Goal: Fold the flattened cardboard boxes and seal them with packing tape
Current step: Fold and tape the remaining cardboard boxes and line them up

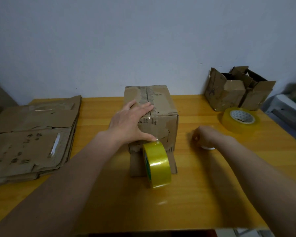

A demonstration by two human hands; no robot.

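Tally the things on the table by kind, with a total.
Tape rolls: 2, one standing upright, one lying flat
Folded boxes: 2, one closed, one open-topped
Flattened cardboard stacks: 1
Total: 5

box [158, 106] mid-table [195, 194]; flat boxes [31, 137] left, open box [236, 91] behind spare roll [240, 119] right.

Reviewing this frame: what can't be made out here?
Head view only:
- Right hand: motion-blurred; the small white thing under it is mostly hidden, and the grip is unclear.
- Open box: contents hidden by its flaps.
- Folded box: far side and bottom out of sight.
- Flat stack: cut off at the left edge.
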